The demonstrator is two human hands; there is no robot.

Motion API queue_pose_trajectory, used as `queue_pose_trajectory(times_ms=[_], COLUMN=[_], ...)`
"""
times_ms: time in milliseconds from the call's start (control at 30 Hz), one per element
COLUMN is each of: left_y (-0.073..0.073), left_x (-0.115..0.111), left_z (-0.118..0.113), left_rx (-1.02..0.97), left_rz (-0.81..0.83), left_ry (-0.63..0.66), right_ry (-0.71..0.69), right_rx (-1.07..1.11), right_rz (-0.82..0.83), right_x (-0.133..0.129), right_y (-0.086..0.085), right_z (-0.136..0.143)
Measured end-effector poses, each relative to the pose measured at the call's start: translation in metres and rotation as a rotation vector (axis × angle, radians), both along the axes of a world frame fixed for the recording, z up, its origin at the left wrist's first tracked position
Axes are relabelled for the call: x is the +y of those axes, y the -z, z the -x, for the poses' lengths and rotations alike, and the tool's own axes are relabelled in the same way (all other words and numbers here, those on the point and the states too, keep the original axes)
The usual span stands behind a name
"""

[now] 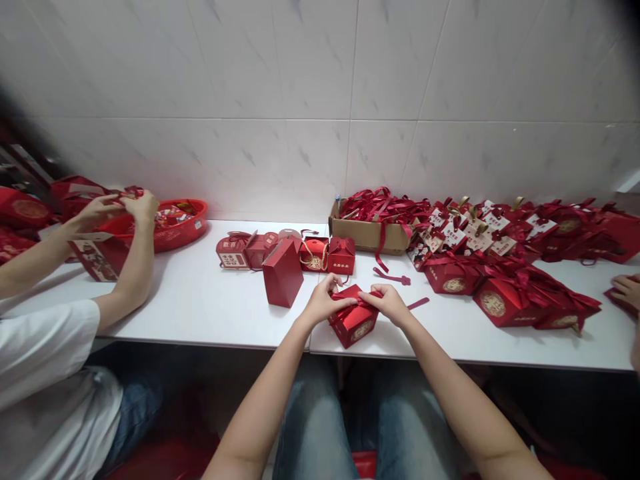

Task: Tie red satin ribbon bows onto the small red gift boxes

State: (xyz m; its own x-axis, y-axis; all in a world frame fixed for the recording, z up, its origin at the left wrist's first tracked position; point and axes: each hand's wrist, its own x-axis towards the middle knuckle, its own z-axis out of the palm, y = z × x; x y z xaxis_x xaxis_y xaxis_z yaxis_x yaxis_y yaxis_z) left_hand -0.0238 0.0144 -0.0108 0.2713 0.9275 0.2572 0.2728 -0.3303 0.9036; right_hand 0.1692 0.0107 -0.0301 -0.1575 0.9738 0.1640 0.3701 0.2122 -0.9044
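Observation:
A red gift box (353,330) with a gold emblem stands tilted toward me near the table's front edge. A dark red ribbon (354,302) crosses its top. My left hand (324,301) pinches the ribbon at the box's left side, thumb on top. From the right, my right hand (389,302) has its thumb and fingers pressed together on the ribbon's other side. Two loose ribbon pieces lie just beyond and to the right, one with a flower-shaped end (400,279), the other a plain strip (419,303).
Behind stand a plain red box (283,273), small patterned boxes (235,252) and a cardboard box (370,240) of ribbons. Several finished red boxes (515,300) fill the right. At left, a person's hands work by a red basket (193,230); another person's hand shows at far right.

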Motion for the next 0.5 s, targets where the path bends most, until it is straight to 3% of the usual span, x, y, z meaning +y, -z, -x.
queue_pose_trajectory(times_ms=[200,500], left_y=[-0.011,-0.012], left_x=[-0.001,-0.003], left_z=[-0.003,-0.005], left_rx=[0.097,0.129], left_rz=[0.034,0.044], left_ry=[0.079,0.151], right_ry=[-0.026,0.002], right_rx=[0.007,0.052], right_rz=[-0.016,-0.021], right_x=[-0.001,-0.003], right_y=[-0.002,-0.005], right_z=[0.001,-0.004])
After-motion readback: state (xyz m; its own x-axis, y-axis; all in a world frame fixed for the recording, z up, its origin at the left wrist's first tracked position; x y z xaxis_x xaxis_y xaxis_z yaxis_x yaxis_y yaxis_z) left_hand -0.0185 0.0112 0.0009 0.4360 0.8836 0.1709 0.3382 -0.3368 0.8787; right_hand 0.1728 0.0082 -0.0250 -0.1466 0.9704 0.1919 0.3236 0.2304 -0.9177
